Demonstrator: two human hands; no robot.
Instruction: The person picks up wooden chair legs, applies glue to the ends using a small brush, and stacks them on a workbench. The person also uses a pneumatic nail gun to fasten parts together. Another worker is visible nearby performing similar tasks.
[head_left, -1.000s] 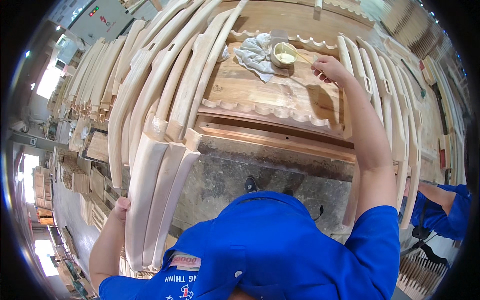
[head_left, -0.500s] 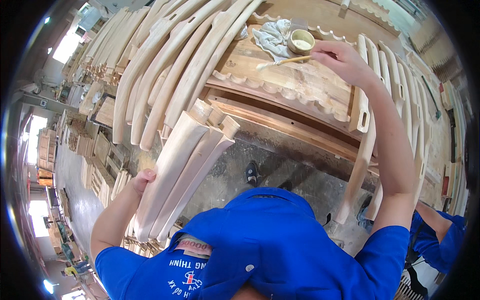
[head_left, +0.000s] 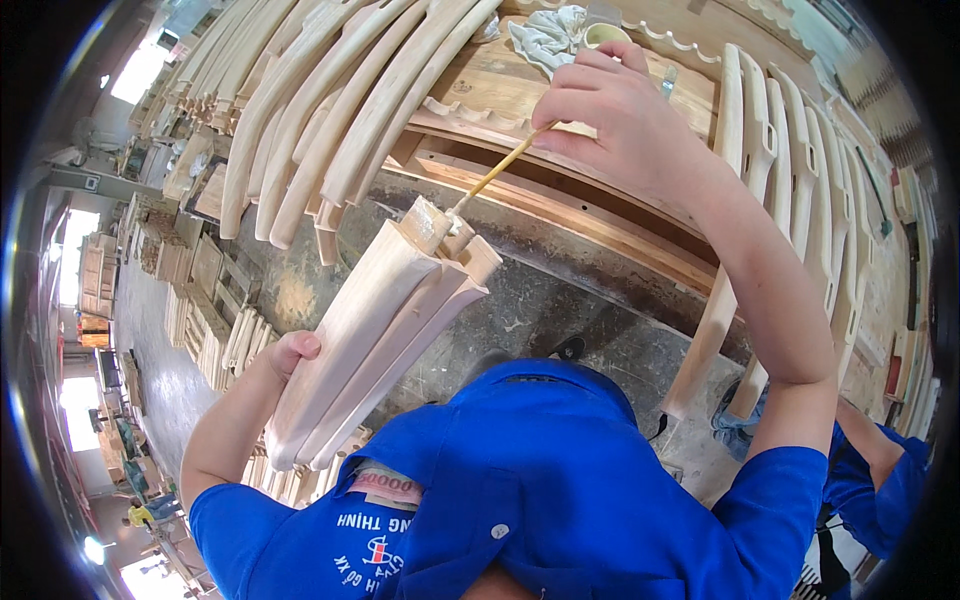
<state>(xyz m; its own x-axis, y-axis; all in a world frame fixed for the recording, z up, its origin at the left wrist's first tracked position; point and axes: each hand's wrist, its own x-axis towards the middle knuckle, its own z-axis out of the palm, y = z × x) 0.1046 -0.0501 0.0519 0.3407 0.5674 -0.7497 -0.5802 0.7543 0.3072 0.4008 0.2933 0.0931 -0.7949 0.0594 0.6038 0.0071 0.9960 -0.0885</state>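
Observation:
My left hand [head_left: 292,352] is wrapped round a bundle of pale, curved wooden pieces [head_left: 365,325], tilted with their tenon ends up and away from me. Its thumb shows on the near side; the other fingers are hidden behind the wood. In my right hand [head_left: 620,110] is a thin brush [head_left: 502,170], pinched by its yellowish handle. The bristle end dips among the tenons [head_left: 428,222], where whitish wet stuff shows. Beyond my right hand stands a small bowl [head_left: 602,35], partly covered by the fingers, beside a crumpled pale cloth [head_left: 545,42].
Long curved wooden parts [head_left: 305,130] are stacked at the far left, with more slotted ones [head_left: 800,170] at the right. A wooden bench [head_left: 480,75] with scalloped strips lies ahead. At lower right another person in blue [head_left: 880,480] is close by.
My right hand has brought the brush from near the bowl down and left to the tenon ends. The wooden bundle has shifted slightly right in my left hand.

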